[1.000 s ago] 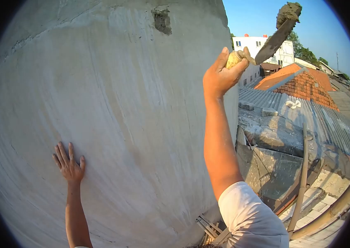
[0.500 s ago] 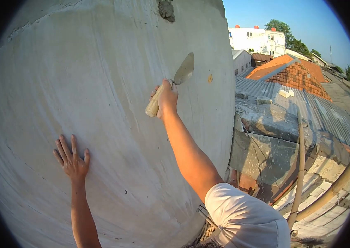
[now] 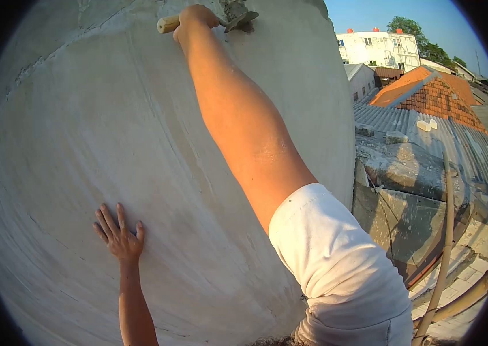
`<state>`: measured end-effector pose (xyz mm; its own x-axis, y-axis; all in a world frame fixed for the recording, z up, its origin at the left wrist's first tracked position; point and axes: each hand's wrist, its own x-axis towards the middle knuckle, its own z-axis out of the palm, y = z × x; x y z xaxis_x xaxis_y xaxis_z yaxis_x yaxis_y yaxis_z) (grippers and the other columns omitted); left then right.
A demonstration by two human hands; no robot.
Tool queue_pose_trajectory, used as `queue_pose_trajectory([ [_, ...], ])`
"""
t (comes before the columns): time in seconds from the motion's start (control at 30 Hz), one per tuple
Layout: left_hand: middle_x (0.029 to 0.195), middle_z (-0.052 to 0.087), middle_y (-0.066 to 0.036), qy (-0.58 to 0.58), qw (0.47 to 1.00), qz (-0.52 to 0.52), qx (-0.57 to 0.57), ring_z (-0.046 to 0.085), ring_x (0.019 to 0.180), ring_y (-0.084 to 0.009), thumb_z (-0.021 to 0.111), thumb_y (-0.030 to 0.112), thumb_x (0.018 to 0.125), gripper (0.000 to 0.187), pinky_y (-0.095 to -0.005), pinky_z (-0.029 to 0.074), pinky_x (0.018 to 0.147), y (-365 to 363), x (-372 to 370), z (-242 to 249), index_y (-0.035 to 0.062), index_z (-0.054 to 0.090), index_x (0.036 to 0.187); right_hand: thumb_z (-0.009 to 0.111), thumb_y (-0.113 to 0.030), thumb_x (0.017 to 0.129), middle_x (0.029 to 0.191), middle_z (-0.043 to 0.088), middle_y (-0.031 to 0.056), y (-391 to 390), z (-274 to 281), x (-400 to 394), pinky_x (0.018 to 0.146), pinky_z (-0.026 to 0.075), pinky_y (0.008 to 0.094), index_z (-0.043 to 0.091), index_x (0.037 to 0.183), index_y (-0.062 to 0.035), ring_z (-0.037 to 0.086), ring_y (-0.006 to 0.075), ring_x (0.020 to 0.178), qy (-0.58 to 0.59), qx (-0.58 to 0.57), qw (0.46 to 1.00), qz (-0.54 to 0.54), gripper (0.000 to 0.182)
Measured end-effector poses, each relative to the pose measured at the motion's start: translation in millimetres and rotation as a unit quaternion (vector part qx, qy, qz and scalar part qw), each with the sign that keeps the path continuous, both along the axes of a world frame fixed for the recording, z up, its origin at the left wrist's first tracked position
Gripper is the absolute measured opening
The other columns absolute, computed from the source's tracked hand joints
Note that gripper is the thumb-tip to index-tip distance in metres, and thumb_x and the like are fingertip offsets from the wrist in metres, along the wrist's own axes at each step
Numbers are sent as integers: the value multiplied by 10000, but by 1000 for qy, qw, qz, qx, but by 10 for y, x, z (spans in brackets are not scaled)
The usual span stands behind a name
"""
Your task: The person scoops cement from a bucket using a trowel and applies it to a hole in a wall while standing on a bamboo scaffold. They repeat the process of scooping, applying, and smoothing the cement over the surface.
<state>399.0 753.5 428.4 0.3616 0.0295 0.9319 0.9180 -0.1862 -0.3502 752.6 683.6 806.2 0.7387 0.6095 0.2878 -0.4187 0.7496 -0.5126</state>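
My right hand (image 3: 196,18), arm stretched high, grips the wooden handle of a trowel (image 3: 241,22). The trowel's blade is at a rough patch of mortar (image 3: 233,8) near the top of the grey plastered wall (image 3: 88,138). Part of the handle is hidden in my fist, with its butt end sticking out to the left. Lower on the left, my left hand (image 3: 124,237) lies flat against the wall with fingers spread, holding nothing.
A crack (image 3: 42,60) runs across the wall's upper left. Beyond its right edge lie corrugated roofing (image 3: 411,124), an orange tiled roof (image 3: 440,101) and a concrete ledge (image 3: 400,164). A long pole (image 3: 447,230) leans at the right, and a white building (image 3: 379,49) stands behind.
My right hand has raised the trowel up and to the left, from mid-wall to the rough mortar patch. The view has shifted slightly; my left hand stays flat on the wall.
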Motion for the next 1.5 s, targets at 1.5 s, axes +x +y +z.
queue_pose_trajectory([
  [1.5, 1541, 261, -121, 9, 999, -10, 50, 239, 1420, -322, 337, 640, 922, 688, -534, 193, 1133, 76, 0, 41, 243, 325, 1483, 418, -367, 999, 825, 512, 21, -2699, -5435, 348, 553, 479, 286, 472, 1245, -51, 526, 92, 568, 200, 95, 858, 463, 404],
])
